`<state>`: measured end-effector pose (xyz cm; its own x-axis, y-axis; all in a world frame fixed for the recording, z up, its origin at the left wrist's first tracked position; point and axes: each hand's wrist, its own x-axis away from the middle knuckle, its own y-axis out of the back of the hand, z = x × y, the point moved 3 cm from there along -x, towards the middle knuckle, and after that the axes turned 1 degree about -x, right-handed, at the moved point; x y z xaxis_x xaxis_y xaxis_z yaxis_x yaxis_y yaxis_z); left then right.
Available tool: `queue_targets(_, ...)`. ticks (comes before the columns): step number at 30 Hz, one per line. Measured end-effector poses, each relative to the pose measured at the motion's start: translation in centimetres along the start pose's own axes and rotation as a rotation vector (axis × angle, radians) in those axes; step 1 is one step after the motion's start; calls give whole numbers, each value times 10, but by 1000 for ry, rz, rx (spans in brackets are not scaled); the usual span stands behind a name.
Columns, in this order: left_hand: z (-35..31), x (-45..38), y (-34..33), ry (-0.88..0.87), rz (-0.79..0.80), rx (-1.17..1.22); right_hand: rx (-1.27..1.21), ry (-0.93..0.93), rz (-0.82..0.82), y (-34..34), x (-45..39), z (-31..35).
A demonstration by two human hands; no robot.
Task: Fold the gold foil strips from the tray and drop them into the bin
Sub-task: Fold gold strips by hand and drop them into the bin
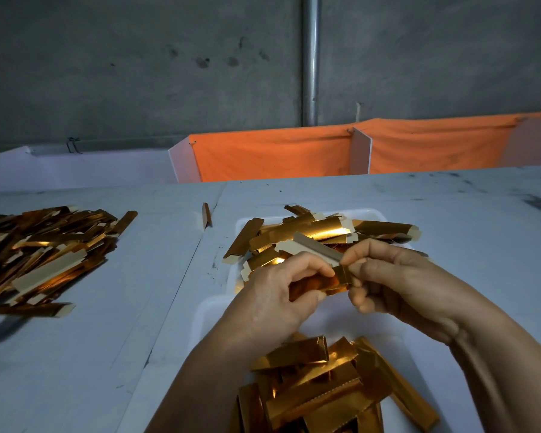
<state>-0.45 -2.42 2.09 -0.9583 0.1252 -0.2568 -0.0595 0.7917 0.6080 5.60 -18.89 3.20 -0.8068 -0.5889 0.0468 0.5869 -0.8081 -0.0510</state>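
Both hands hold one gold foil strip (322, 281) above the white tray (213, 307). My left hand (278, 295) grips its left part with curled fingers and thumb. My right hand (397, 276) pinches its right end between thumb and forefinger, where the strip bends. Several unfolded gold strips (319, 235) with pale backs lie heaped at the tray's far end. Near me, below my wrists, lies a heap of folded gold pieces (319, 385). No bin can be told apart with certainty.
A large heap of gold strips (41, 248) lies on the white table (122, 307) to the left. One lone strip (206, 215) stands near the table seam. Orange cloth-lined compartments (272, 154) with white dividers run behind the table, below a grey wall and a metal pole (310, 57).
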Motion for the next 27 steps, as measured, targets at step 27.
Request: queue_targets(27,13,3,-9,244,485,511,147,-248,195,8,-1,-11)
